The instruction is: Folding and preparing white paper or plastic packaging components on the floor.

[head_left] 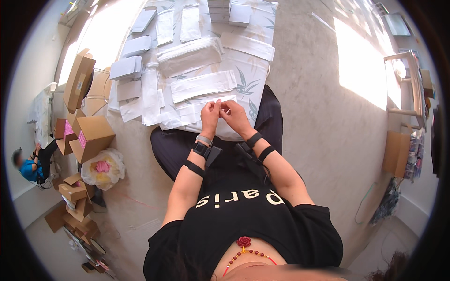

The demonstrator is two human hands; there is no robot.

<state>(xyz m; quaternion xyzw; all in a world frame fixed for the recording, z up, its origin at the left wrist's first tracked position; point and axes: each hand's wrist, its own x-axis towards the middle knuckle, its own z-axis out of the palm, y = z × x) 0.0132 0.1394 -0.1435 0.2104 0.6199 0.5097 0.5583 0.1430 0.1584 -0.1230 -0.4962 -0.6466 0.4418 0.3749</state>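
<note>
Close together at the near edge of the table, my left hand [209,117] and my right hand [236,116] are both closed, with thumbs and fingers pinched tip to tip. What they pinch, if anything, is too small to make out. Under and just beyond the fingertips lies a thin white sleeve [199,104]. Farther back is a flat stack of long white sleeves [204,86], with a thicker pile of white sleeves [190,57] behind it. More loose white sleeves [150,96] overlap to the left of my hands.
A patterned cloth covers the table [247,89]. Small white card stacks [126,68] line its left side; white boxes [219,10] stand at the back. Open cardboard boxes [96,136] and a plastic bag [104,171] sit on the left floor. Another person [32,166] sits far left.
</note>
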